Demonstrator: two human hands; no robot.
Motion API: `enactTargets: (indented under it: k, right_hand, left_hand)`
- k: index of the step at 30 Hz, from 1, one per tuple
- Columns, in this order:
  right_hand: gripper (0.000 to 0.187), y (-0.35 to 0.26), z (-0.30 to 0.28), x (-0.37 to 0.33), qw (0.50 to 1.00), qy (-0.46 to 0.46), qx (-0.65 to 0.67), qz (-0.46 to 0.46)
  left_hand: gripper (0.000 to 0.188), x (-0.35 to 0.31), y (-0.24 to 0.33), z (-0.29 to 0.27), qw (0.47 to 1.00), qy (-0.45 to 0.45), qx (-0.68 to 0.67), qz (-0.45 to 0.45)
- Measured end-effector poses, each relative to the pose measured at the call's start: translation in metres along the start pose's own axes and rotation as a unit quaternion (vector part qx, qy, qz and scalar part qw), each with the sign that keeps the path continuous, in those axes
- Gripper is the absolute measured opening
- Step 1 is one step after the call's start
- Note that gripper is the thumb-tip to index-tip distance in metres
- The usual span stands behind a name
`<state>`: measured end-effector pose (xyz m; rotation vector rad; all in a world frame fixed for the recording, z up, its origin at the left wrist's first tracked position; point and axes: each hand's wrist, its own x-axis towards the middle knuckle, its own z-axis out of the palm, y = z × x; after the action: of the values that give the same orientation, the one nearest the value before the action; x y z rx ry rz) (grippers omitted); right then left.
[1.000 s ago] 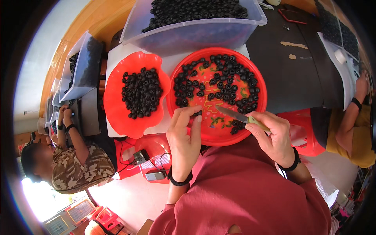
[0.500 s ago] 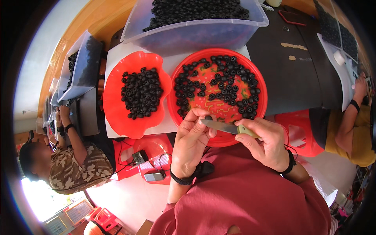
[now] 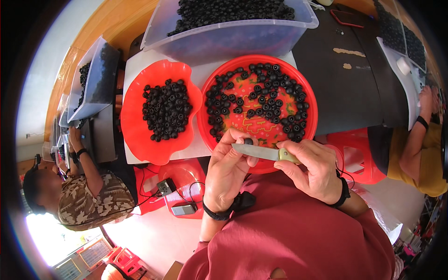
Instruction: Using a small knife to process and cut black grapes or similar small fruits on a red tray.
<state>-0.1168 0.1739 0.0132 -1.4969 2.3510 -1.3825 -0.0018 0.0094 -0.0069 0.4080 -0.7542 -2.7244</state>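
Between the thumb and fingers of my left hand (image 3: 227, 165) is a small black round part (image 3: 248, 141), mostly hidden by the fingertips. My right hand (image 3: 311, 167) grips a knife (image 3: 259, 151) by its pale green handle. The blade points left and lies across my left fingertips, just below the black part; whether its edge touches the part I cannot tell. Both hands are over the near rim of a round red tray (image 3: 311, 100), where many similar black parts (image 3: 267, 103) with holes lie scattered. To its left, a wavy-edged red bowl (image 3: 135, 116) holds a heap of these parts.
Behind the tray stands a large clear plastic bin (image 3: 224, 39) full of black parts. A red-edged phone (image 3: 346, 18) lies on the dark table (image 3: 340, 93). People work at left (image 3: 95, 196) and right (image 3: 415, 154). Below the table, a red stool (image 3: 186, 175) bears small devices with cables.
The knife has slid slightly left over my left fingertips, and its blade has turned to show more of its flat side. My left hand has kept its hold on the black part.
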Motion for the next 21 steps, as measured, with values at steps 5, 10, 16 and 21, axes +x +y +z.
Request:
enactTargets:
  k: [5,10,16,21]
  right_hand:
    - [0.036,0.0,0.001,0.001,1.0,0.006,-0.025,-0.01]
    - [0.035,0.003,0.002,0.0,1.0,0.003,-0.014,-0.006]
    - [0.029,0.014,-0.001,0.004,0.998,0.02,-0.05,0.037]
    - [0.022,0.018,-0.02,0.008,0.992,0.056,0.003,0.109]
  left_hand:
    - [0.025,0.001,-0.002,-0.002,0.999,0.002,-0.031,-0.009]
    - [0.019,0.002,-0.003,-0.002,0.999,-0.01,-0.038,-0.001]
    - [0.013,-0.001,0.0,0.007,1.0,-0.001,-0.009,0.023]
    - [0.01,0.002,0.013,0.008,0.999,-0.01,0.012,0.04]
